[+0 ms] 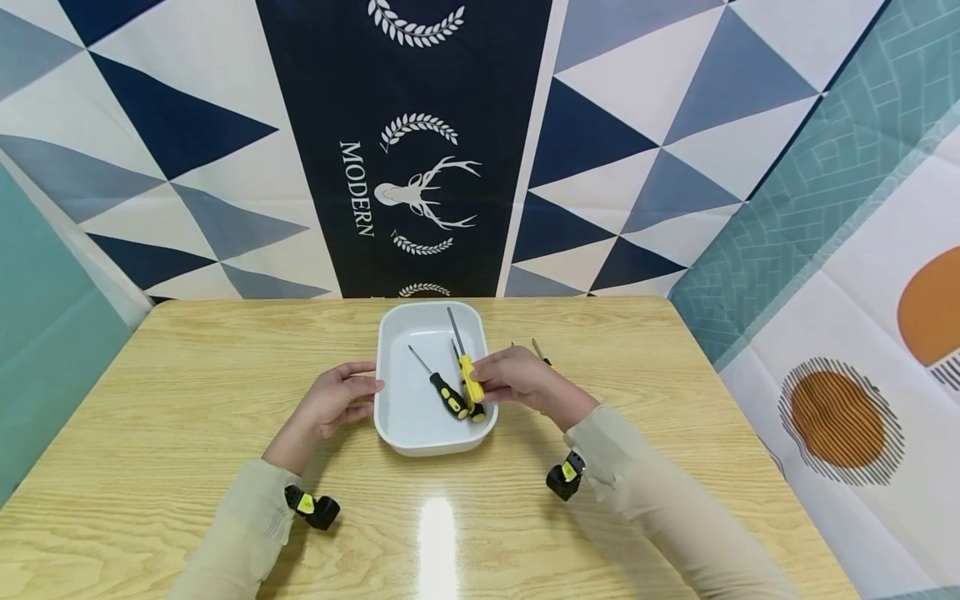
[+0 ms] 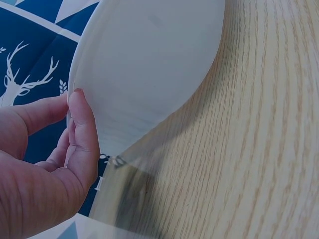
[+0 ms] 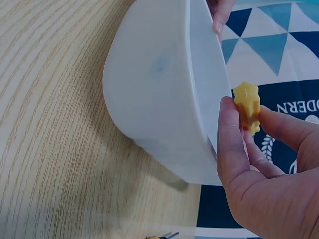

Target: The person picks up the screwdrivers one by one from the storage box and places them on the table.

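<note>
L arm [image 1: 243, 521] reaches from near L toward far ctr; L hand [image 1: 339, 402] turned inward, fingertips pointing R, thumb opposed in a pinch grip. R arm [image 1: 675, 508] angles in from near R, far & L; R hand [image 1: 517, 377] pinches w/ thumb vs. fingers. Hands apart, approx. level.

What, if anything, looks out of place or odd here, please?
The stag and lettering on the backdrop lie sideways, which looks odd. The white tray and the yellow screwdriver show no obvious damage.

A deer-printed cloth [image 1: 420, 96] hangs behind the wood-grain table [image 1: 502, 492].
</note>
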Motion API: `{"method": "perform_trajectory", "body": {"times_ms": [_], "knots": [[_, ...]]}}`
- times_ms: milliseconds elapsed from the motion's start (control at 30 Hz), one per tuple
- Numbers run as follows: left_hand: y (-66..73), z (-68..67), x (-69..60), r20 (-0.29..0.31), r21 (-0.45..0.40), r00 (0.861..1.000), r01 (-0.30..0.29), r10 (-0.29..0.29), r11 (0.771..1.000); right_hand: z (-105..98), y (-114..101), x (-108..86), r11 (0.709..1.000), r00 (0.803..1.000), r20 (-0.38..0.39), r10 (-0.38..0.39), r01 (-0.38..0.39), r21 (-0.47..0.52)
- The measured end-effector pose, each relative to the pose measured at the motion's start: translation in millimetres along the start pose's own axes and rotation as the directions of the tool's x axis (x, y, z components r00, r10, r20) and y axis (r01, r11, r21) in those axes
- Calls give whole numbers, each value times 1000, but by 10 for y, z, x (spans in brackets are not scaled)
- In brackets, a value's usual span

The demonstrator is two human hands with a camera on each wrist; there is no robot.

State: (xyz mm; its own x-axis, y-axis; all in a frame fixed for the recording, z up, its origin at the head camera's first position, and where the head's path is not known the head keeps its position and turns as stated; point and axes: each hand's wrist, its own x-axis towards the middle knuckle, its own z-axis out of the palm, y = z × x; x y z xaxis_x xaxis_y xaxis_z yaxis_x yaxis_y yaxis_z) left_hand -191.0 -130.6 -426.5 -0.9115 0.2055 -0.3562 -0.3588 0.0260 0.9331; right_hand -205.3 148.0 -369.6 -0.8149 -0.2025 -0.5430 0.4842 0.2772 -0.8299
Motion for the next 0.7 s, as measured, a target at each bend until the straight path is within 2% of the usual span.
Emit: {"method": "perform_trajectory", "body": {"times_ms": [400, 700], "knots": [[-7, -4, -2, 1, -6, 1000, -4, 4, 1000, -136, 41, -20, 1000, 1000, 14, -28, 28, -1], [4, 9, 8, -3, 3, 1000, -3, 3, 1000, -267, 73, -36, 999, 999, -11, -39, 39, -20]]}}
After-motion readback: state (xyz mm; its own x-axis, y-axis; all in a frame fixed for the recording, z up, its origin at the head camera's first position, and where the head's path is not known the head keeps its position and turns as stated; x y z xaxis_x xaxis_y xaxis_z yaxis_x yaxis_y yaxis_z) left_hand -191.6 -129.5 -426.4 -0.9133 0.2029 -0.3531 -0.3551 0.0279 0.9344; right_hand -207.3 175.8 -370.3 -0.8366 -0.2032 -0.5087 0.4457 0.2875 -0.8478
